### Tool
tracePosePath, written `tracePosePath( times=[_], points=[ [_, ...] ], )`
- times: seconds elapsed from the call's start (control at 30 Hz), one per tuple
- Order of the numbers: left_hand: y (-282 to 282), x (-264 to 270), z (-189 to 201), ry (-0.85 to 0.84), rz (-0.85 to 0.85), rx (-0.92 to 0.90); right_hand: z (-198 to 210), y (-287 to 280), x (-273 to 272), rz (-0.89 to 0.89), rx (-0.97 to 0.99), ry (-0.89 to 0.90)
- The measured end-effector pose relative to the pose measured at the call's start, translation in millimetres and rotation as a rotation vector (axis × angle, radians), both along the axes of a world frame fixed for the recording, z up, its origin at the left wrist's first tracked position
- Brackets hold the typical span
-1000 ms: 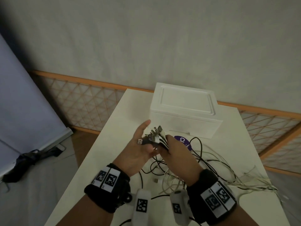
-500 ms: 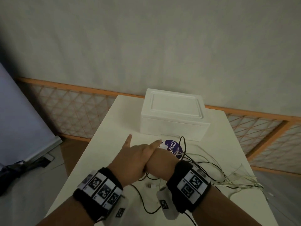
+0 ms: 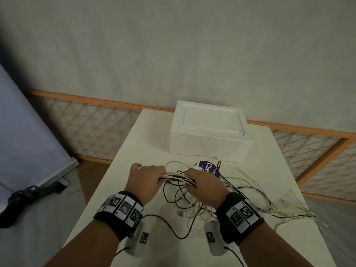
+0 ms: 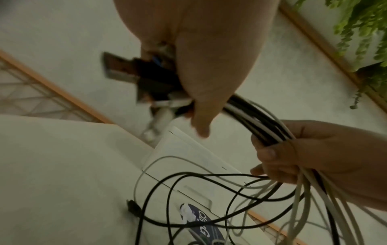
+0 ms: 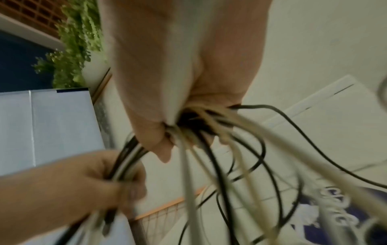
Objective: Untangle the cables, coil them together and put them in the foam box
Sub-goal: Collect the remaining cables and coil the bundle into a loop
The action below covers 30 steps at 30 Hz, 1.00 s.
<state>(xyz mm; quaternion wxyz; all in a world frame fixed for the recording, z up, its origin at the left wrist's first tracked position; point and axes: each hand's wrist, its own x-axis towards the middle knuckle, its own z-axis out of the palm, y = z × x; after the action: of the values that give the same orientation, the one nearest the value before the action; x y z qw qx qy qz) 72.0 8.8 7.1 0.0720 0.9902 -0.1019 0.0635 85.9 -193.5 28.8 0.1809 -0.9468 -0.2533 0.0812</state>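
We grip the cables (image 3: 174, 176) in both hands above the table (image 3: 134, 145); our left hand (image 3: 145, 179) is clenched round the plug ends, and in the left wrist view the plugs (image 4: 134, 73) stick out past its fingers (image 4: 209, 79); our right hand (image 3: 205, 185) is clenched round the same bundle just to the 3 o'clock side of the left, so a short taut run of black and white strands spans the gap between the fists; in the right wrist view the strands fan out below the right hand's fingers (image 5: 155, 132), though the picture is blurred; from the right fist the rest of the cables hangs down in loose loops and lies on the table, trailing towards 4 o'clock and over the table's edge; one small plug (image 3: 180, 214) lies alone on the table at 6 o'clock from the hands; a purple round lid (image 3: 209, 168) lies under the loops at 1 o'clock from the right hand; beyond it, at 12 o'clock, stands the foam box (image 3: 210, 132), closed, with no cable in it.
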Motion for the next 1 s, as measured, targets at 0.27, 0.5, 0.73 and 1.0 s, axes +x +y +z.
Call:
tracePosePath(
  times=[0.27,0.5,0.73,1.0],
  points=[
    [-30,-7,34,0.234,-0.203,-0.326,23,29,-4,0.263,-0.322,-0.261],
    [-30,-11,33,0.381,-0.19,-0.51,28,25,-14,0.196,-0.257,-0.22],
    [-40,-23,44,0.111,-0.109,-0.063,7,11,-27,0.074,-0.11,-0.262],
    [-26,-30,88,-0.046,-0.054,-0.889,-9,-38,-18,-0.335,0.284,-0.02]
  ],
)
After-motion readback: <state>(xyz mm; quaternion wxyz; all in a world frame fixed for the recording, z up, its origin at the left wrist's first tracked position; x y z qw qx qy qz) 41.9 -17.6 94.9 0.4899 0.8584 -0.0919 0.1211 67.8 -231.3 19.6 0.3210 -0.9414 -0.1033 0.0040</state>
